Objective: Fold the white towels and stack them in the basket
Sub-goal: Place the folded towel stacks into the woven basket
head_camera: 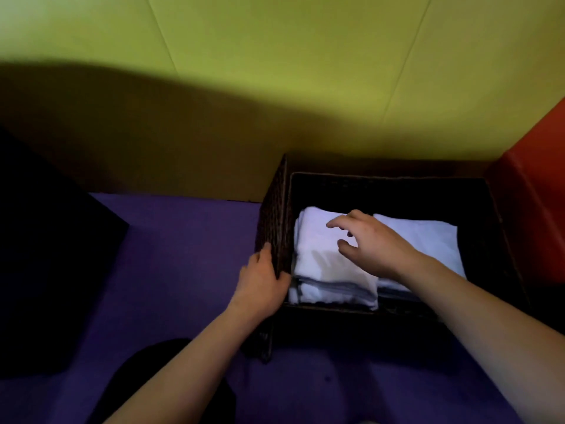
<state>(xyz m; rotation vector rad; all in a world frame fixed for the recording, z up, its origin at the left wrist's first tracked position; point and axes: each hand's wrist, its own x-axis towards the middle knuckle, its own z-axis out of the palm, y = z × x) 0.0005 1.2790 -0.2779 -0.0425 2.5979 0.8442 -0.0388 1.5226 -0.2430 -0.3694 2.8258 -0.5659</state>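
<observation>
While basket [276, 215] holds folded towels [324, 255]

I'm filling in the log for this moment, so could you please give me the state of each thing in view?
basket: upright on the purple surface, holding towels.
left towel stack: folded, in the basket.
right towel stack: folded, beside the first.
left hand: grips the basket's left wall.
right hand: over the left stack, fingers loosely spread, holding nothing.

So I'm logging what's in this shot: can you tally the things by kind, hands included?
Stacks of folded white towels: 2, left stack and right stack
Dark wicker basket: 1
Hands: 2, left hand and right hand
Total: 5
</observation>
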